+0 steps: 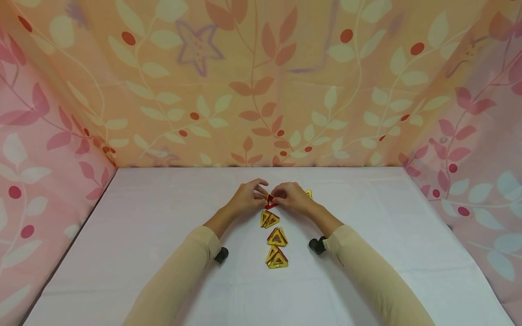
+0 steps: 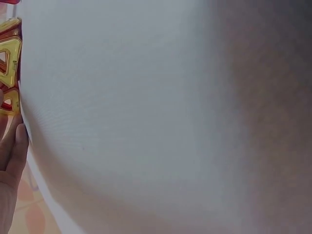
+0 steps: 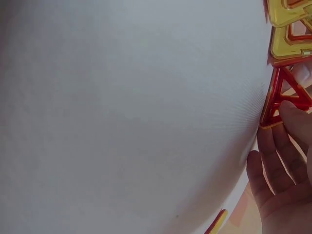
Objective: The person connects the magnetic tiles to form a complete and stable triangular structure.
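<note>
Both hands meet at a small tent of red triangular magnetic tiles (image 1: pixel 270 204) near the back of the table. My right hand (image 1: pixel 294 198) pinches a red triangle tile (image 3: pixel 282 92); its thumb lies on the frame and fingers reach behind. From the other side, my left hand (image 1: pixel 248 198) holds the same small structure, its thumb mostly cut off in the left wrist view, the other fingers (image 2: pixel 17 146) low beside an amber-edged tile (image 2: pixel 10 102). Toward me run several yellow-and-red triangle clusters: one leaning group (image 1: pixel 269 219), a middle one (image 1: pixel 277 237) and a front one (image 1: pixel 277 259).
Another yellow tile (image 1: pixel 309 194) lies partly hidden behind the right hand. A white cloth covers the table (image 1: pixel 142 253). Patterned fabric walls (image 1: pixel 261 81) stand at the back and both sides. Black wrist-worn devices (image 1: pixel 221 255) hang below the sleeves.
</note>
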### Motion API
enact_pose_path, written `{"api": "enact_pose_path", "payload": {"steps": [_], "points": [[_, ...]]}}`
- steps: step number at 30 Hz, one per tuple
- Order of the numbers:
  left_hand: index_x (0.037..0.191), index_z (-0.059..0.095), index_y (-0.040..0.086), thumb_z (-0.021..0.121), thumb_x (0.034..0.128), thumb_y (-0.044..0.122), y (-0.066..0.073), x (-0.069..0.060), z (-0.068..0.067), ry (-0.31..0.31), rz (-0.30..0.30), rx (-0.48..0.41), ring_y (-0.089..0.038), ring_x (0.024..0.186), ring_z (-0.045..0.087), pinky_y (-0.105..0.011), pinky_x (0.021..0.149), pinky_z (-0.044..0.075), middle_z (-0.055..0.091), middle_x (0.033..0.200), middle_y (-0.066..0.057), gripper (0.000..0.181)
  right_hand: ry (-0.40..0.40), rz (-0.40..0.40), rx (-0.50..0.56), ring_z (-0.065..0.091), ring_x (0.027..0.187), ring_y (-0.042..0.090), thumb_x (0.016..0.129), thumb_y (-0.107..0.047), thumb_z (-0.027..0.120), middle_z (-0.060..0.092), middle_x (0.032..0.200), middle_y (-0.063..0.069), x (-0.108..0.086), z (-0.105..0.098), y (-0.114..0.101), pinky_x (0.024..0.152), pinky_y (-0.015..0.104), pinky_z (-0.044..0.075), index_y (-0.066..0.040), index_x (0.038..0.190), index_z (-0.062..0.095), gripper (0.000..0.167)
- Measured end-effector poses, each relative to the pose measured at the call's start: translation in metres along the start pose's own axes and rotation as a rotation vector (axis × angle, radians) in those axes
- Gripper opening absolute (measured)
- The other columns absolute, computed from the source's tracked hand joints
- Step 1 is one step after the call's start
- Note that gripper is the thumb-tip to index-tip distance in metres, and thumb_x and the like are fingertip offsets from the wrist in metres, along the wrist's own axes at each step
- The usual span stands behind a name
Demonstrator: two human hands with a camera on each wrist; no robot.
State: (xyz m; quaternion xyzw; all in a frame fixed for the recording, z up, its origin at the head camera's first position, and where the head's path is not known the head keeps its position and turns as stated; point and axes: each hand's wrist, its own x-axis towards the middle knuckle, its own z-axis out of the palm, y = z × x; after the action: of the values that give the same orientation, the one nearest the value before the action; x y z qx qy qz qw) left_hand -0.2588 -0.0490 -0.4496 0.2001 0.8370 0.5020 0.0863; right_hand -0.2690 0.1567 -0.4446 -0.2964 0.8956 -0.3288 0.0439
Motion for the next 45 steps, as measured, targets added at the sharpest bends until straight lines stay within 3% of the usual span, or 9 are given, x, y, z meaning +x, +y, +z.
{"api": "enact_pose_path", "payload": {"steps": [10,16,20,31,40,45], "points": [[0.13,0.055,0.0,0.071,0.0849,-0.008,0.007,-0.001,0.0,-0.022,0.014,0.058,-0.027,0.101,0.07,-0.036,0.089,0.055,0.067,0.104,-0.013,0.049,-0.006,0.001,-0.012,0.065,0.086,0.014,0.091,-0.008,0.072,0.073,0.094,0.003,0.0,-0.001,-0.001,0.08,0.032,0.054,-0.004,0.101,0.074,0.011],[0.127,0.059,-0.001,0.072,0.0848,-0.005,0.012,-0.001,-0.001,-0.036,0.056,0.183,-0.026,0.101,0.067,-0.039,0.091,0.053,0.069,0.104,-0.013,0.044,-0.012,0.048,-0.039,0.065,0.093,0.017,0.092,-0.01,0.071,0.073,0.097,0.003,-0.002,0.0,-0.002,0.088,0.038,0.053,-0.005,0.104,0.074,0.014],[0.124,0.064,-0.001,0.073,0.0854,-0.001,0.014,-0.002,-0.002,-0.04,0.063,0.251,-0.025,0.104,0.065,-0.039,0.093,0.052,0.068,0.106,-0.011,0.04,0.005,0.032,-0.052,0.066,0.095,0.018,0.092,-0.009,0.071,0.073,0.099,0.005,-0.004,0.0,-0.001,0.087,0.039,0.054,-0.003,0.104,0.074,0.014],[0.113,0.07,0.005,0.075,0.0869,0.005,0.012,-0.003,-0.002,-0.034,0.06,0.282,-0.024,0.106,0.062,-0.037,0.094,0.051,0.067,0.113,-0.008,0.026,0.056,0.07,-0.075,0.065,0.101,0.022,0.093,-0.007,0.067,0.072,0.106,0.008,-0.015,-0.015,0.006,0.092,0.043,0.051,-0.002,0.112,0.072,0.02],[0.109,0.068,0.006,0.077,0.0866,0.012,0.007,-0.003,-0.003,-0.011,0.031,0.259,-0.023,0.106,0.062,-0.039,0.096,0.049,0.069,0.11,-0.006,0.025,0.112,0.169,-0.093,0.06,0.119,0.032,0.097,0.0,0.056,0.066,0.123,0.015,-0.039,-0.042,0.035,0.101,0.05,0.046,0.0,0.121,0.068,0.027],[0.103,0.067,0.007,0.082,0.0833,0.017,0.007,-0.004,-0.004,0.02,0.027,0.275,-0.021,0.096,0.061,-0.038,0.091,0.049,0.068,0.1,-0.004,0.026,0.083,0.169,-0.128,0.056,0.124,0.035,0.092,0.01,0.05,0.066,0.124,0.017,-0.051,-0.051,0.051,0.106,0.053,0.04,0.002,0.125,0.065,0.037]]}}
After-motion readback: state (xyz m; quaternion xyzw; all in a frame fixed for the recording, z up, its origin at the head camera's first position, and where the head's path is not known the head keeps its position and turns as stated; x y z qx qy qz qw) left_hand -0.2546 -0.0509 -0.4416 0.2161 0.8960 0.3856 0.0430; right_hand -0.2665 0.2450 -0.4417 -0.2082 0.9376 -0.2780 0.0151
